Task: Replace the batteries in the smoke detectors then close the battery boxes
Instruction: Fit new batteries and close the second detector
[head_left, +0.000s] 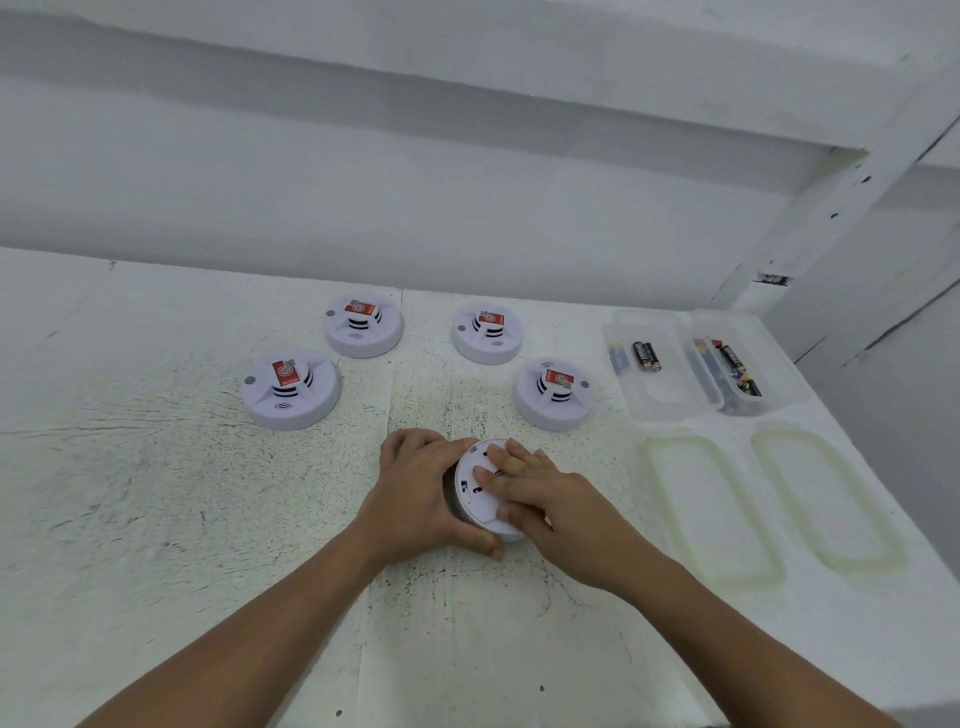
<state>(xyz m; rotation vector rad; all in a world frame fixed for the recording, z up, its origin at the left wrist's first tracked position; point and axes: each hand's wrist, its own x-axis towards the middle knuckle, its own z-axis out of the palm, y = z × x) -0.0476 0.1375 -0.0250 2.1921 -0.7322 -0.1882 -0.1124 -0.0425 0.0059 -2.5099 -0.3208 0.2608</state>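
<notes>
The left hand (415, 493) is gripping, fingers curled, the rim of an overturned smoke detector (475, 506) lying mid-table (156, 519); the right hand (550, 499) is pressing straight fingers flat on its back.

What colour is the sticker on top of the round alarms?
The sticker is red with a white mark; head view shows it best.

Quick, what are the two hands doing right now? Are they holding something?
Left hand: grips the side of the smoke detector.
Right hand: open, fingers flat on top of it.
</notes>
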